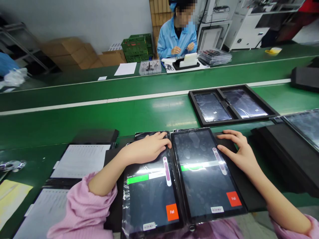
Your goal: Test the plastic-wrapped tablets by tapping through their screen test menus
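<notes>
Two tablets lie side by side in front of me, screens lit, each with a green bar, a volume slider and a red "Fail" box. My left hand [151,147] rests across the top of the left tablet [149,192], fingers stretched towards its upper right edge and holding nothing. At the upper right edge of the right tablet [204,189], my right hand [236,149] is open, its thumb at the edge and its other fingers apart over a black foam pad [249,189]. Barcode labels sit near the bottom of both screens. Clear film covers the left tablet.
A black foam tray [196,113] holding two film-covered tablets stands on the green conveyor [139,116]. Printed sheets [79,161] lie at left, stacked black foam [281,156] at right. Across the belt, a person in a blue smock [164,38] works beside clear trays [215,56].
</notes>
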`<state>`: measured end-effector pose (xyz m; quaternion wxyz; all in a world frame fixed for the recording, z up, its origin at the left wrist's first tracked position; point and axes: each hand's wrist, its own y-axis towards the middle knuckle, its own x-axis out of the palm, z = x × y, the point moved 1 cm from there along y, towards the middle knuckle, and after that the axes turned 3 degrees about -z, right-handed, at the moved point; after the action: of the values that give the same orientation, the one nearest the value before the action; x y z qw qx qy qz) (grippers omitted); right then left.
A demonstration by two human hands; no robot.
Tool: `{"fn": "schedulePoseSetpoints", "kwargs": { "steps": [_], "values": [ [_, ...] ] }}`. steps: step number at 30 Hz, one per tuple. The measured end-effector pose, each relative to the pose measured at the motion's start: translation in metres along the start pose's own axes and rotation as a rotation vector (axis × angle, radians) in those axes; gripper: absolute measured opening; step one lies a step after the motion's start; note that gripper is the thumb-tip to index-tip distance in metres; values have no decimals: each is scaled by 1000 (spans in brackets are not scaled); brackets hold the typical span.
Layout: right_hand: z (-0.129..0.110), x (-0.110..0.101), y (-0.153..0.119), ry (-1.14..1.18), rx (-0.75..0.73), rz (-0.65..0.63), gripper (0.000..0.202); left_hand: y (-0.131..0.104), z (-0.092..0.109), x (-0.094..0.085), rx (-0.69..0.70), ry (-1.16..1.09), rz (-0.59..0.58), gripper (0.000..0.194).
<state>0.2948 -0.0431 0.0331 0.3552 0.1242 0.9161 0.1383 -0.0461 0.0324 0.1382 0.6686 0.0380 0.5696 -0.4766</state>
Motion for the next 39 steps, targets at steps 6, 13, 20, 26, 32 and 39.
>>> {"fn": "schedulePoseSetpoints", "kwargs": {
  "steps": [6, 13, 20, 26, 32, 39],
  "values": [
    [-12, -3, -12, 8, -336, -170, 60, -7, -10, 4, 100, 54, -61, 60],
    [-13, -6, -14, 33, -437, -335, 73, -7, -9, 13, 119, 78, -29, 91],
    [-26, -10, -11, 145, -319, -251, 72, -6, -14, 6, 122, 32, -41, 61],
    [-22, -5, -6, 182, -293, -180, 68, -6, -18, 3, 93, -86, 53, 58],
    [-22, -6, -6, 208, -282, -161, 69, -7, -18, 11, 137, 43, 37, 110],
    [-16, -5, -5, 378, -182, -2, 55, -73, -38, 28, -100, -27, 192, 103]
  ]
}}
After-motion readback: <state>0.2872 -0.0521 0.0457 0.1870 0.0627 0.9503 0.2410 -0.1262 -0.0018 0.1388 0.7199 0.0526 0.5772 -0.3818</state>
